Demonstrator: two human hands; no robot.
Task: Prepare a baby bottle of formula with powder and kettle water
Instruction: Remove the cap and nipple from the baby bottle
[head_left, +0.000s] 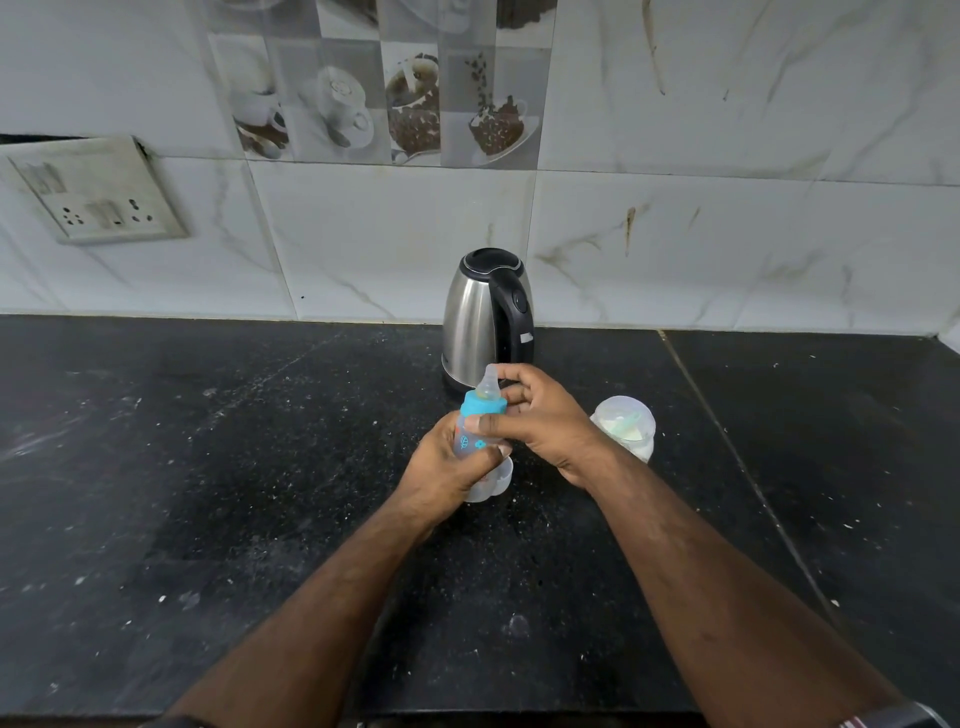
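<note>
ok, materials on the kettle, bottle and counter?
Kettle: looks like brushed stainless steel with streaky reflections; black, probably plastic, lid and handle.
Bottle: translucent plastic, teal plastic collar, clear teat, likely silicone.
Counter: black polished stone, probably granite, with pale flecks and a visible slab joint.

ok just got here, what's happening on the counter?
A person holds a baby bottle over the black countertop. The left hand grips the bottle body; the right hand has its grip at the blue collar, nipple on top. A clear cap shows just below the bottle. A steel kettle stands behind, lid shut, and a clear powder container sits to the right.
</note>
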